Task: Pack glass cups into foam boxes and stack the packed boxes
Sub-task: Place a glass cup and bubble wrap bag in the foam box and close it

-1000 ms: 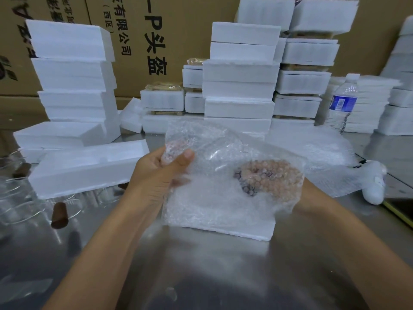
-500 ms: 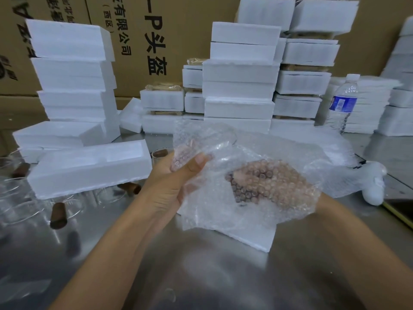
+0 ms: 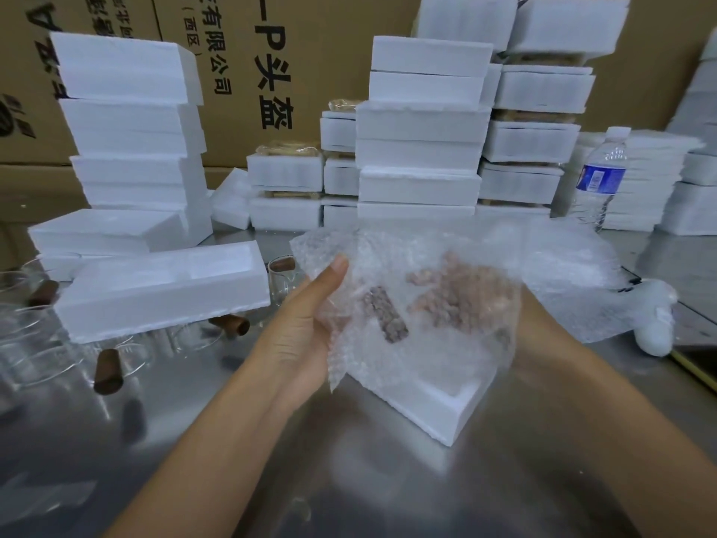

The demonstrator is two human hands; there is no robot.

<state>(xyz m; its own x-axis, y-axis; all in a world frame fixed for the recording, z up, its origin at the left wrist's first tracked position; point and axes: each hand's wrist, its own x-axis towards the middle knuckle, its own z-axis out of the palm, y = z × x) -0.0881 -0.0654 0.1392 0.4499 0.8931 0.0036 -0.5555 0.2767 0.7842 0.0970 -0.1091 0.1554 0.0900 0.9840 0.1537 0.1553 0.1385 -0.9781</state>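
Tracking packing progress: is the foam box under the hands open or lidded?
Open: the foam box shows a bare recess, no lid; bubble wrap hides its far end.

L hand (image 3: 306,324), R hand (image 3: 465,300): 2; water btl (image 3: 599,176): 1; foam boxes (image 3: 419,122): 20+.

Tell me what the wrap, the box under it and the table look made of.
Wrap: clear plastic bubble film, dotted with air cells, see-through. Box: white expanded foam, matte, grainy broken edges. Table: likely stainless steel, brushed, with blurred reflections.
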